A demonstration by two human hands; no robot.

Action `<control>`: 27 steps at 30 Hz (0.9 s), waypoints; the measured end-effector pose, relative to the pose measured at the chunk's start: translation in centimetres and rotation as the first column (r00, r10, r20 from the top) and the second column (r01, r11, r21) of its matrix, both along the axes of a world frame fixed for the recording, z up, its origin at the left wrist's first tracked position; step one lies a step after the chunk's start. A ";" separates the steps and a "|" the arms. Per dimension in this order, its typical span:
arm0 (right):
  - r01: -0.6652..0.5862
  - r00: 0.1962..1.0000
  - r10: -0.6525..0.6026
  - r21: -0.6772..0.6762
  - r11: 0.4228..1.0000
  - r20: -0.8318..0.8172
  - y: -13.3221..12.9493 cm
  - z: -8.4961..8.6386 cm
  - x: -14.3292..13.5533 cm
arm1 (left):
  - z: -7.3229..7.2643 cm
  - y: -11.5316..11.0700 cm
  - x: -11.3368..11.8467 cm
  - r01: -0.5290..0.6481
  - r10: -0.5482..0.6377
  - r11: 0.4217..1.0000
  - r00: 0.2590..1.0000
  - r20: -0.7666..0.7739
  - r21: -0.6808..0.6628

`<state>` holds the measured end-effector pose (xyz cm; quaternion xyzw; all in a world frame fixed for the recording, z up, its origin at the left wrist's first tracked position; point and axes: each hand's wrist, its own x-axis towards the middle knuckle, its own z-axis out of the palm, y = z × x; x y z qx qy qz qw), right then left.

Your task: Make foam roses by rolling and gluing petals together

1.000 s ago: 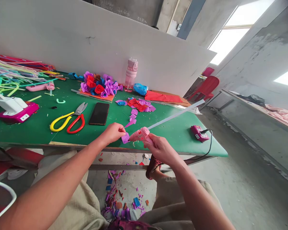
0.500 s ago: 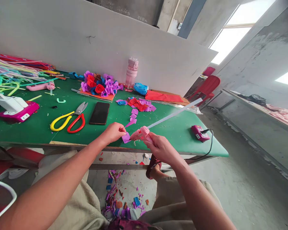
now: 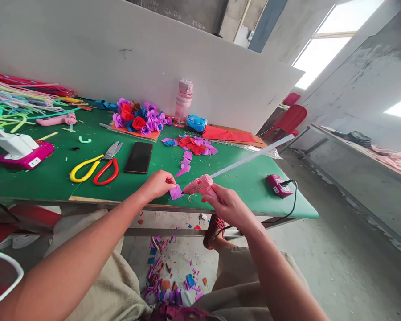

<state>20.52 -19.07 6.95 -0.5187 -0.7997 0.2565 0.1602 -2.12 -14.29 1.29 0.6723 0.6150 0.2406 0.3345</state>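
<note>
My left hand (image 3: 160,183) pinches the upper left corner of a small purple paper piece (image 3: 176,192) over the front edge of the green table. My right hand (image 3: 222,199) is wrapped round the handle of a pink glue gun (image 3: 200,183), its nozzle close to the paper's right side. A long translucent glue stick (image 3: 250,157) juts from the gun's back, up to the right. Beyond the hands lie more purple pieces (image 3: 186,161) and a pile of red and purple petals (image 3: 197,146).
Scissors (image 3: 107,162) and a black phone (image 3: 138,158) lie left of my hands. Paper flowers (image 3: 138,121) and a pink bottle (image 3: 183,102) stand at the back. A magenta socket block (image 3: 278,186) with a black cable is on the right. Scraps litter the floor (image 3: 183,263).
My right hand and the glue gun have moved slightly right, away from the purple piece. The left hand has stayed nearly still.
</note>
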 end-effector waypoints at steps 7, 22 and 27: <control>-0.038 0.999 0.037 -0.010 0.999 -0.023 -0.2 -0.2 -0.5 | -0.3 0.2 -0.1 0.018 -0.018 1.000 1.000 0.019 0.020; -0.048 0.999 0.048 0.010 0.999 -0.006 -0.2 -0.9 -1.0 | 0.0 0.0 -0.1 0.022 -0.023 0.999 1.000 0.007 0.041; -0.017 1.000 0.017 0.018 1.000 0.006 -0.2 -1.0 -0.8 | -0.1 0.0 -0.1 0.019 -0.019 0.999 1.000 0.009 0.032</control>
